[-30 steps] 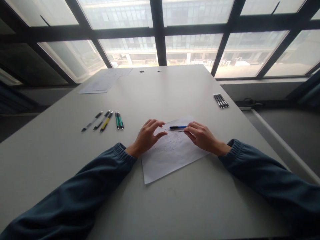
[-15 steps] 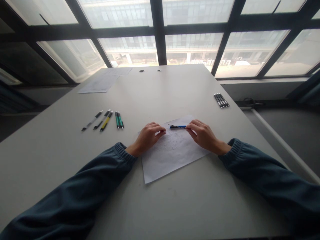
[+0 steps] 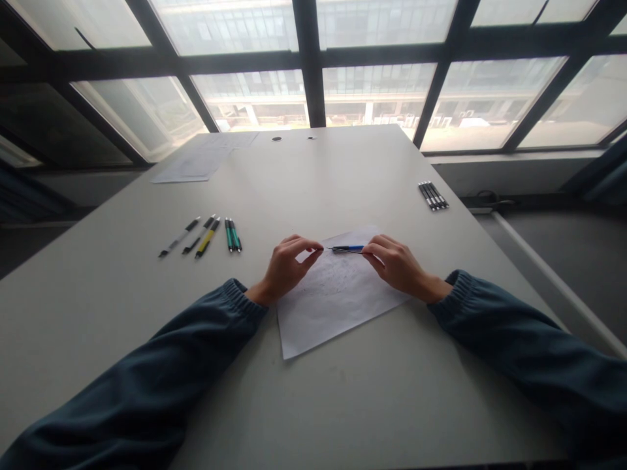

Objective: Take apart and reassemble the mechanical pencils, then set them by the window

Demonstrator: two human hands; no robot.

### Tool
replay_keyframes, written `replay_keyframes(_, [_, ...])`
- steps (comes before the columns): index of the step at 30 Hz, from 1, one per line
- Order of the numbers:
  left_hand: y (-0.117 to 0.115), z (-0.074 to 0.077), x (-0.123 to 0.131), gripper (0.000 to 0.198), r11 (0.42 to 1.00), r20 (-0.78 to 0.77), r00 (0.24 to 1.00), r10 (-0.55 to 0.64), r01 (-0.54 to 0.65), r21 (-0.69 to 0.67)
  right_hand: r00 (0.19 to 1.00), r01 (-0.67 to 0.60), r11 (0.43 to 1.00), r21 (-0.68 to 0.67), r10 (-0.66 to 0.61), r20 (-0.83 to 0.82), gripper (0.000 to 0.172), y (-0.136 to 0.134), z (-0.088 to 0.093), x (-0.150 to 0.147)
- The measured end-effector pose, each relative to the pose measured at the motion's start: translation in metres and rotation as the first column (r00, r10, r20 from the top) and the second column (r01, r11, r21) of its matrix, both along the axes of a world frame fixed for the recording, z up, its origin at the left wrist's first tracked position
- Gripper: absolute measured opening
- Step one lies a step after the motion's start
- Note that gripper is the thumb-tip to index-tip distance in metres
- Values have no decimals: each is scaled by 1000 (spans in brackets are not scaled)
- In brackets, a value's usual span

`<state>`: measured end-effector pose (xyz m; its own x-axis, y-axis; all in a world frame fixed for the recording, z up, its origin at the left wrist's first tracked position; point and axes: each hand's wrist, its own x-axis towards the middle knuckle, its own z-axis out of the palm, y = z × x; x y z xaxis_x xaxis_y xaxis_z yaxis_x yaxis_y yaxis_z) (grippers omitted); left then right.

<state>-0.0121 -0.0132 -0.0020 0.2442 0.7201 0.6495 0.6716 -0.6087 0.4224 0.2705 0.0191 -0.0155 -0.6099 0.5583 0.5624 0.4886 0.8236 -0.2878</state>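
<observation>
My right hand (image 3: 398,264) pinches a thin, dark pen refill (image 3: 347,251) near one end. The refill points left across the paper. Just behind it is a blue pen barrel (image 3: 351,247) with a dark end; whether my right fingers touch it I cannot tell. My left hand (image 3: 289,266) is closed in a pinch by the refill's free tip, and what sits between thumb and forefinger is too small to make out. Under both hands lies a sheet of white paper (image 3: 328,326) with faint marks on it.
On the white table (image 3: 313,405), left of my hands, lie two green pens (image 3: 233,235), a yellow pen (image 3: 208,237) and grey-and-black pens (image 3: 179,237). Several black pens (image 3: 433,195) lie in a row near the right edge. Papers (image 3: 193,166) rest at the far left.
My left fingers have risen slightly and pinch closer to the refill's tip. The refill has tilted, its free end now lower, in front of the blue barrel. My right hand has hardly moved.
</observation>
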Motion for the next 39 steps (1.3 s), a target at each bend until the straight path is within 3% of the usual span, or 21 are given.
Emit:
replay_keyframes(17, [-1,-2,0,11,996,-31,996,-80,79,-44,998,-47,998,34,45,41,21,0,0,-2])
replay_keyframes(26, [-2,4,3,15,981,-24,980,-195,194,-27,997,-73,996,43,72,36,20,-2,2,-3])
replay_keyframes(39, [-2,6,5,7,994,-17,994,-103,104,29,985,-173,985,-12,173,-3,15,-8,2,-9])
